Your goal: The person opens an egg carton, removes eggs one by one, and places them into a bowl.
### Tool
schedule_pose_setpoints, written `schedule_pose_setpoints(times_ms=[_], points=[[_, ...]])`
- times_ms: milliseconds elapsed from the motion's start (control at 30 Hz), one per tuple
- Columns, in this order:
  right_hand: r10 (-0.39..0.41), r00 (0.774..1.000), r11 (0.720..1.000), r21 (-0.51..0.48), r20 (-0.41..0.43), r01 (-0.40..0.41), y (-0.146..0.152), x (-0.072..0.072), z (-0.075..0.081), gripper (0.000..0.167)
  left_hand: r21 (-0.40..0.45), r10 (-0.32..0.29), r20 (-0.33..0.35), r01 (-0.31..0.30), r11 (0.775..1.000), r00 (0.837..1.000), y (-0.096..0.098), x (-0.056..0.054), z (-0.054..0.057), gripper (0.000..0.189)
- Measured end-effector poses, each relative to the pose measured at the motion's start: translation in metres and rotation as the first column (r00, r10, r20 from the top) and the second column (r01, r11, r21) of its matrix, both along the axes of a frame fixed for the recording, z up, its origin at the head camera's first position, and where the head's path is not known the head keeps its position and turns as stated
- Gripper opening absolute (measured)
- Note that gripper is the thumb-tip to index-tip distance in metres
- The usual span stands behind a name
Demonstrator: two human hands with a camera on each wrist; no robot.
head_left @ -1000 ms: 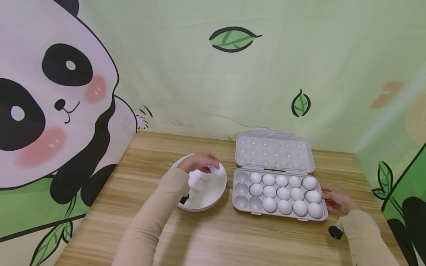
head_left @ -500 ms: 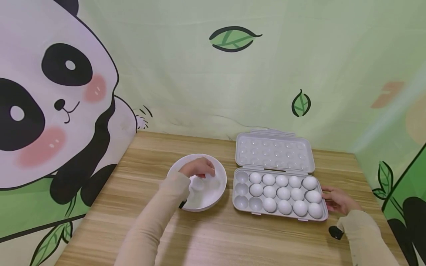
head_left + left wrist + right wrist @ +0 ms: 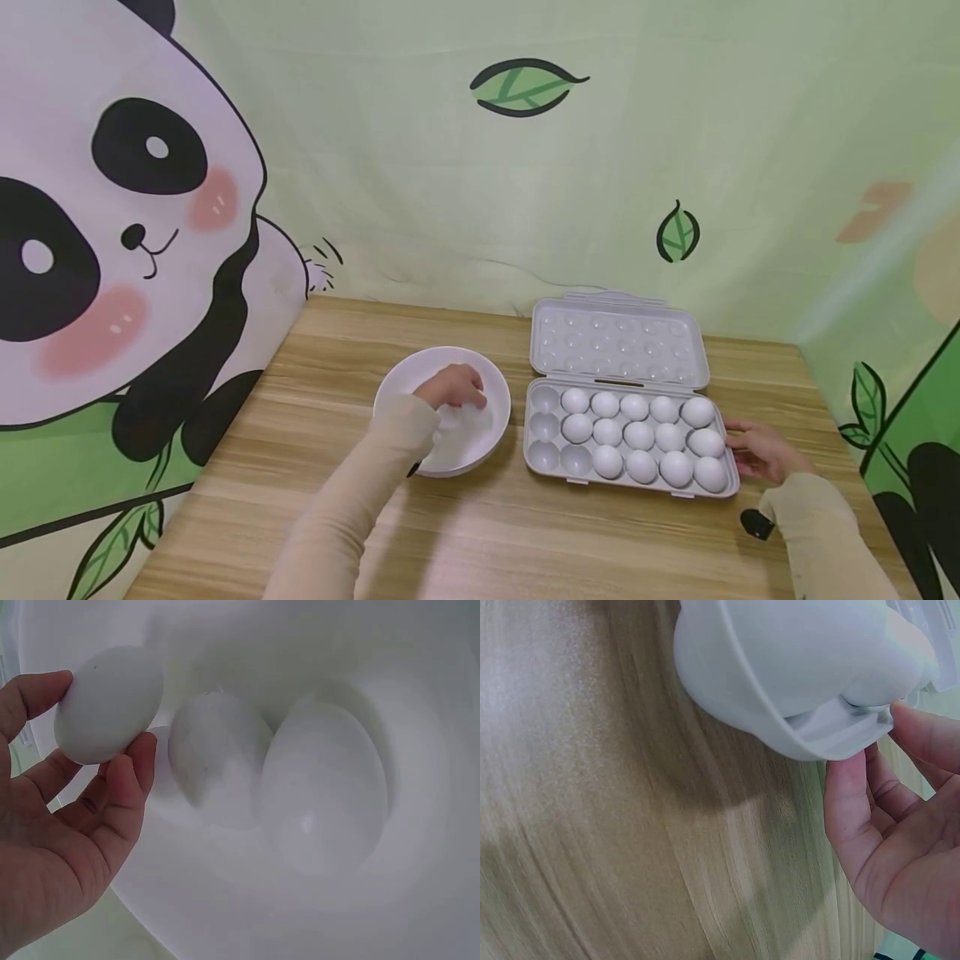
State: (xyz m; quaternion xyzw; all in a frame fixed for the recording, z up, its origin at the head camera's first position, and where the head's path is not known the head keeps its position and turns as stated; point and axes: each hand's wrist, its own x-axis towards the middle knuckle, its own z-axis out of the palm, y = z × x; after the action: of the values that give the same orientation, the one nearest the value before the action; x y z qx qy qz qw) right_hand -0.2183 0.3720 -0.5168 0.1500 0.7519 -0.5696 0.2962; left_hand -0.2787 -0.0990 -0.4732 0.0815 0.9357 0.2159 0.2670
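My left hand (image 3: 453, 387) is inside a white bowl (image 3: 390, 379). In the left wrist view its thumb and fingertips pinch a white egg (image 3: 110, 705); the hand covers most of this egg in the head view. Beside it in the bowl lie a speckled egg (image 3: 221, 757) and a larger-looking egg (image 3: 322, 787), with part of another pale egg behind. At the right end of a grey plastic egg box (image 3: 626, 492), my right hand (image 3: 765, 451) grips the rim, thumb at the top edge and fingers against the outer wall (image 3: 780, 742).
White eggs fill most of the box's cups; the left column and one front cup (image 3: 576, 459) hold none. Its dimpled lid (image 3: 618, 342) lies folded back toward the green printed backdrop (image 3: 375, 167). Everything stands on a wood-grain table (image 3: 525, 550).
My left hand has moved from the bowl's right side, where it held an egg up near the rim, down and inward into the bowl. The right hand and egg box have stayed still.
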Motion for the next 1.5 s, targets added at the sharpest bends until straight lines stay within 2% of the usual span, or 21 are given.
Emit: schedule_pose_setpoints(times_ms=[133,333,367,433,533,600,667,1200,1500], points=[[-0.008,1.0,1.0,-0.004,0.002,0.009,0.001,0.0,-0.001,0.063,-0.042,0.006,-0.019,-0.007,0.999,1.0,0.002,0.002,0.0,0.023],[-0.015,1.0,1.0,-0.015,0.003,0.015,0.002,0.0,-0.003,0.065,-0.092,-0.032,-0.067,0.025,0.995,0.997,0.005,0.003,-0.001,0.024],[-0.013,1.0,1.0,-0.015,0.002,0.013,0.002,0.0,-0.003,0.065,-0.102,-0.031,-0.065,0.024,0.994,0.997,0.005,0.002,-0.002,0.024],[-0.011,1.0,1.0,-0.015,0.001,0.011,0.002,0.0,-0.003,0.064,-0.104,-0.05,-0.108,0.039,0.994,0.993,0.003,-0.007,-0.021,0.019],[-0.012,1.0,1.0,-0.014,0.002,0.012,0.002,0.0,-0.003,0.064,-0.133,-0.064,-0.121,0.048,0.99,0.991,0.005,-0.008,-0.023,0.017],[-0.01,1.0,1.0,-0.015,0.001,0.01,0.002,0.0,-0.004,0.064,-0.142,-0.08,-0.142,0.059,0.988,0.987,0.004,-0.006,-0.022,0.016],[-0.01,1.0,1.0,-0.015,0.001,0.01,0.002,0.0,-0.004,0.063,-0.161,-0.07,-0.11,0.052,0.986,0.991,0.008,0.004,-0.005,0.02],[-0.004,1.0,1.0,-0.028,0.009,0.005,0.002,0.0,-0.001,0.064,-0.184,-0.078,-0.141,0.051,0.982,0.987,0.008,0.005,-0.011,0.025],[-0.002,1.0,1.0,-0.014,0.008,0.002,0.002,-0.001,-0.001,0.063,-0.213,-0.069,-0.138,0.038,0.976,0.988,0.01,0.007,-0.01,0.028]])
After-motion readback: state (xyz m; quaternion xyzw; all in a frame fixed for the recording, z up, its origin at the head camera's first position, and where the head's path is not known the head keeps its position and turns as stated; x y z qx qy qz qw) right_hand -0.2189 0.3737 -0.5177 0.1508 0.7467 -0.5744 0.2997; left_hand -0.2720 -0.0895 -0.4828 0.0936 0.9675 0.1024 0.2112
